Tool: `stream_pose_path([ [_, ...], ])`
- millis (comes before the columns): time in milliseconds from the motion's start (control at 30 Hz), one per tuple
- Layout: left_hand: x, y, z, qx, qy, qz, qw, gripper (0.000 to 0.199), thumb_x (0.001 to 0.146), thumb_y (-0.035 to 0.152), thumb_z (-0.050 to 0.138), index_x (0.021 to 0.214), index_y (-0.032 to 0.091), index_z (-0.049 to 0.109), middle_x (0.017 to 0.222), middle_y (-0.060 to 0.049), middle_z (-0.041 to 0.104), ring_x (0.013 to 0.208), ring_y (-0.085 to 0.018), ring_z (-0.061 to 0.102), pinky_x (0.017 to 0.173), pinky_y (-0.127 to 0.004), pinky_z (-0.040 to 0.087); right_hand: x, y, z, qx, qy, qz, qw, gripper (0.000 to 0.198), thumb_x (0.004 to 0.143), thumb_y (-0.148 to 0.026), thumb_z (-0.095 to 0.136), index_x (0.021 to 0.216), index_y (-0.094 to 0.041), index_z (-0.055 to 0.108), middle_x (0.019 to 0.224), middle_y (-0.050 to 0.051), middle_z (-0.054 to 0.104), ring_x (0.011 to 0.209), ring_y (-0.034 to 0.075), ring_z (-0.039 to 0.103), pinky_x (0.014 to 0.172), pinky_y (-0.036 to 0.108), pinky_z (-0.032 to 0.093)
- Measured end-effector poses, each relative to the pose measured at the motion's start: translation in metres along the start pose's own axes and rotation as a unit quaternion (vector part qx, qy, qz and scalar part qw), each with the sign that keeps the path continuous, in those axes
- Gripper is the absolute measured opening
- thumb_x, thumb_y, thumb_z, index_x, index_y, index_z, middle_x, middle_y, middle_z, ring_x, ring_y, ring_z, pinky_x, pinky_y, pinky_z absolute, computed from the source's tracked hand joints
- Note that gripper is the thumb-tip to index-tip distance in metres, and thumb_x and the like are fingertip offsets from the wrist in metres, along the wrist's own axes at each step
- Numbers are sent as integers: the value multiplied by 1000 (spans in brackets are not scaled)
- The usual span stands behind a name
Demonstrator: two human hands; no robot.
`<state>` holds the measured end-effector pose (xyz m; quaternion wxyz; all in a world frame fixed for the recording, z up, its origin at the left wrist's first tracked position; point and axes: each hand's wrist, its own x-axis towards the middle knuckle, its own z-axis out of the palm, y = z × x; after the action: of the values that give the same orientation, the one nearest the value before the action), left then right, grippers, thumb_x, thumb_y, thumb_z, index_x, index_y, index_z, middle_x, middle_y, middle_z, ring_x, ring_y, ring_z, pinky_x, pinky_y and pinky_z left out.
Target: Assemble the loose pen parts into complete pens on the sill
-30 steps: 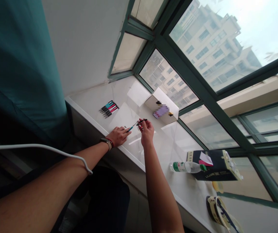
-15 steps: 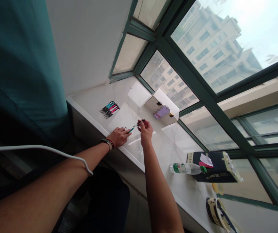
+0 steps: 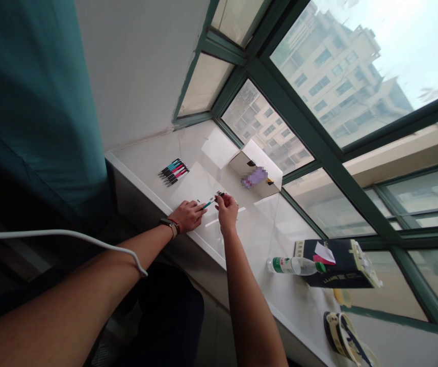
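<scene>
Above the white sill, my left hand (image 3: 189, 217) is closed on a slim blue pen (image 3: 207, 204), gripped at its lower end. My right hand (image 3: 227, 211) pinches a small dark piece (image 3: 221, 194) at the pen's other end; whether it is joined to the pen cannot be made out. Close beyond my left fingers lies a tiny dark part (image 3: 198, 201) on the sill. Farther left, several pens (image 3: 174, 172) with blue, pink and black bodies lie side by side in a row.
A white open box (image 3: 237, 162) with a blurred purple patch stands against the window. To the right are a plastic bottle (image 3: 295, 265) lying down, a dark carton (image 3: 337, 275) and a round tub (image 3: 343, 336). A white cable (image 3: 61, 232) crosses my left forearm.
My right hand has shifted slightly left and down, its fingers now closer around the dark piece at the pen's end. My left hand stays put.
</scene>
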<state>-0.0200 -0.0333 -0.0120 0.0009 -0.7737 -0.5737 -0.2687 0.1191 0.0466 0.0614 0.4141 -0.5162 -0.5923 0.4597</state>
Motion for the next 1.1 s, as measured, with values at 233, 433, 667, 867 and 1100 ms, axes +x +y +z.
stream_pose_path([
  [233,0,-1,1,5,5,0,1000,39,94,28,44,129,26,62,141,-5,58,111,-27,54,85,-44,41,-10,5,7,47,26,21,998,34,74,-45,73,92,-18,62,95,6,73,86,18,68,67,27,56],
  [433,0,-1,1,-2,2,-4,1000,40,93,28,45,129,25,63,138,-6,61,111,-27,54,87,-44,41,4,-12,-24,180,127,40,975,35,73,-43,75,93,-19,58,99,5,71,90,15,68,74,28,56],
  [667,0,-1,3,-8,7,-3,1000,40,94,27,45,129,23,64,135,-7,63,111,-26,54,86,-44,41,5,25,-69,248,248,165,922,25,71,-24,66,92,-23,52,86,-1,69,67,9,64,55,17,48],
  [867,0,-1,3,-10,8,-5,1000,39,92,27,47,128,25,64,132,-6,64,111,-27,54,87,-44,40,-7,46,-72,261,206,258,907,27,69,-17,54,96,-22,55,70,-5,61,51,7,53,48,17,45],
  [1100,1,0,1,-7,6,-9,1000,40,92,29,47,127,24,64,129,-8,65,113,-27,54,86,-44,41,25,37,-32,-44,45,180,982,13,81,-24,44,89,-21,53,64,-5,54,53,10,53,58,25,54],
])
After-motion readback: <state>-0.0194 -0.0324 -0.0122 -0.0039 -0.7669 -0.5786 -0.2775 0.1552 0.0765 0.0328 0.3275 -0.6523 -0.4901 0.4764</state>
